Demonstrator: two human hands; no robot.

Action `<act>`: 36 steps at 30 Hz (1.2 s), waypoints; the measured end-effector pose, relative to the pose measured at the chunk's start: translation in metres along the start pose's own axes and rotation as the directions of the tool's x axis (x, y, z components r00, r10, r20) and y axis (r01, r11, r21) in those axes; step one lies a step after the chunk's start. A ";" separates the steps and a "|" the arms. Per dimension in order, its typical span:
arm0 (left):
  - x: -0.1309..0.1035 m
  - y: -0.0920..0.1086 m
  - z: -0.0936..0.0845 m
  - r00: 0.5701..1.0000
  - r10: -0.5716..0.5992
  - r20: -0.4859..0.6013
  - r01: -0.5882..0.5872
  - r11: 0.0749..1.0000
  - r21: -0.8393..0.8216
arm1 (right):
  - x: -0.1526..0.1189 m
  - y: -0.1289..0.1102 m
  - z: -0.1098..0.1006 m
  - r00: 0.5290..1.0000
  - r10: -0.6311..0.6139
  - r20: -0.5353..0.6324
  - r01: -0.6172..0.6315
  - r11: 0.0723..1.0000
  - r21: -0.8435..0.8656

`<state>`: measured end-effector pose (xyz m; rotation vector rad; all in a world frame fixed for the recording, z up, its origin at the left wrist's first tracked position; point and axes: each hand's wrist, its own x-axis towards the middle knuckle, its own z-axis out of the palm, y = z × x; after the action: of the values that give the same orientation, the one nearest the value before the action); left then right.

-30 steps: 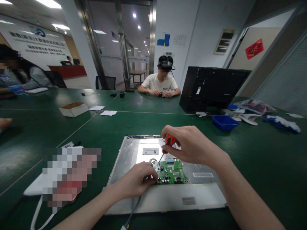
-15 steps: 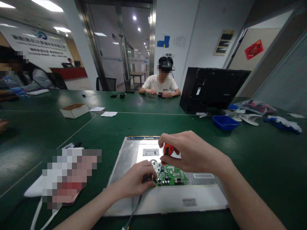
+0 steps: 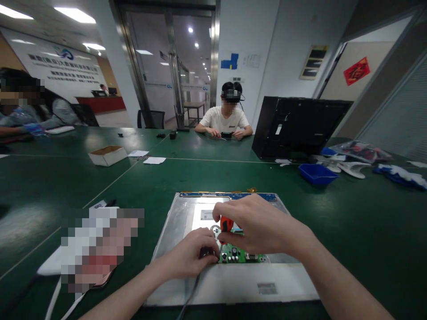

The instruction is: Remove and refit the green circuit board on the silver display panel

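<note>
A flat silvery display panel [image 3: 233, 284] lies on the green table in front of me, with a green circuit board [image 3: 242, 254] on its middle. My right hand [image 3: 263, 229] is closed around the red and black handle of a screwdriver [image 3: 226, 223], held above the left part of the board. The tool's tip is hard to make out. At the board's left edge, my left hand [image 3: 196, 251] has its fingers curled together; what they pinch is hidden. A dark cable [image 3: 191, 293] runs from beneath that hand toward the table's near edge.
A pink phone-like thing [image 3: 110, 249], partly blurred, lies left of the panel with white cables. Beyond are an open cardboard box [image 3: 108, 155], a blue tray [image 3: 317, 173] and a black monitor [image 3: 300, 126]. A co-worker [image 3: 228, 118] sits across the table handling a small dark object.
My right hand and the screwdriver have moved left and slightly down, closer to my left hand. My left hand stays at the board's left edge. The view has shifted slightly.
</note>
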<state>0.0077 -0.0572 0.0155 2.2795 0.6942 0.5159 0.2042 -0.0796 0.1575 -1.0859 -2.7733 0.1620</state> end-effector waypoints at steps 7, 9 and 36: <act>0.001 -0.001 0.000 1.000 -0.005 0.017 0.005 1.000 -0.002 | 0.000 -0.002 0.000 1.000 -0.005 0.022 0.005 1.000 -0.009; 0.001 0.000 -0.001 1.000 -0.005 0.024 0.005 1.000 -0.010 | 0.000 -0.002 0.000 1.000 -0.001 0.028 0.001 1.000 -0.005; 0.000 0.000 -0.005 0.998 -0.017 0.057 0.016 1.000 0.019 | -0.002 -0.005 0.001 0.998 -0.070 0.011 0.069 0.997 0.033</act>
<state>0.0051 -0.0547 0.0183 2.2944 0.6910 0.4370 0.2022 -0.0844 0.1567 -0.9828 -2.8046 0.2051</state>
